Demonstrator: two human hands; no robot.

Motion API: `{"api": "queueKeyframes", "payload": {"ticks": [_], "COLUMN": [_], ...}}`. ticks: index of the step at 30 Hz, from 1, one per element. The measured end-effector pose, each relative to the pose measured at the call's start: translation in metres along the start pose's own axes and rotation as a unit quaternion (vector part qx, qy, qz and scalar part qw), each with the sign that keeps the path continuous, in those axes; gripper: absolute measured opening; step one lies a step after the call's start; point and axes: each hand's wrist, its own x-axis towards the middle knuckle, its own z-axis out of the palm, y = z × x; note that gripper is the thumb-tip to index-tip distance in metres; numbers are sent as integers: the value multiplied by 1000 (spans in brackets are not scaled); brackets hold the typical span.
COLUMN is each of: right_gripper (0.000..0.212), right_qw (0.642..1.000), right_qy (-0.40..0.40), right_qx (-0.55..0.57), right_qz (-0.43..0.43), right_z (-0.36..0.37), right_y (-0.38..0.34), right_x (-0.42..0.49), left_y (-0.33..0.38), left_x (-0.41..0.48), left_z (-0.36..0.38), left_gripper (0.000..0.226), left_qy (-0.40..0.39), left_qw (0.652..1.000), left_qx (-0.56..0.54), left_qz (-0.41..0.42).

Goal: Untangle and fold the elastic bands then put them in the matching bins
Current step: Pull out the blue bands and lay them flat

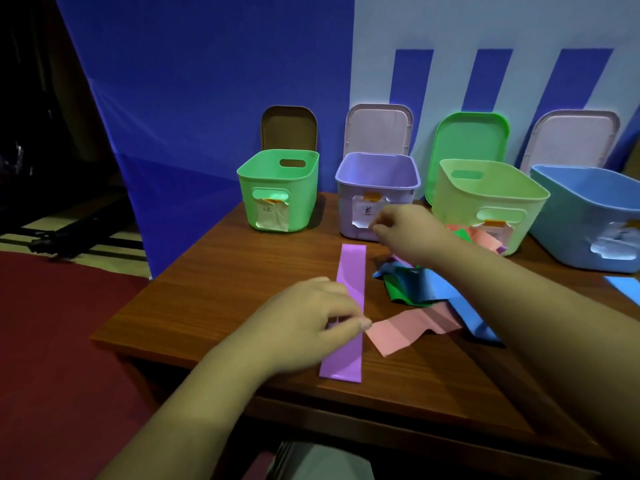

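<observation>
Four bins (346, 209) stand on the desk (207, 289). One purple band (350, 271) lies flat: left grip (311, 320) pinches its middle; right grip (405, 230), fingers curled, hovers near its far end, hold unclear.

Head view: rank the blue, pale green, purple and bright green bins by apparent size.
Largest to smallest:
blue bin, though cropped by the frame
pale green bin
purple bin and bright green bin look alike

Head-worn camera looks forward and down, close over table (225, 289).
</observation>
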Motion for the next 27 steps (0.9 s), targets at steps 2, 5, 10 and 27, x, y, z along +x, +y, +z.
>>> {"api": "queueKeyframes", "payload": {"ticks": [2, 5, 10, 27], "right_gripper": [15, 14, 14, 17], "right_qw": [999, 998, 997, 979], "right_qy": [7, 18, 53, 44], "right_qx": [-6, -5, -1, 144], "right_qz": [-35, -54, -53, 136], "right_z": [-16, -35, -45, -51], "right_y": [9, 35, 85, 155], "right_x": [-19, -51, -100, -150], "left_y": [-1, 7, 30, 75], "left_x": [29, 71, 115, 179], "left_z": [-1, 8, 26, 17], "left_gripper": [39, 50, 67, 38], "left_qy": [-45, -127, -189, -115], "left_qw": [999, 990, 971, 992], "left_qx": [8, 37, 138, 41], "left_qz": [-27, -44, -56, 23]}}
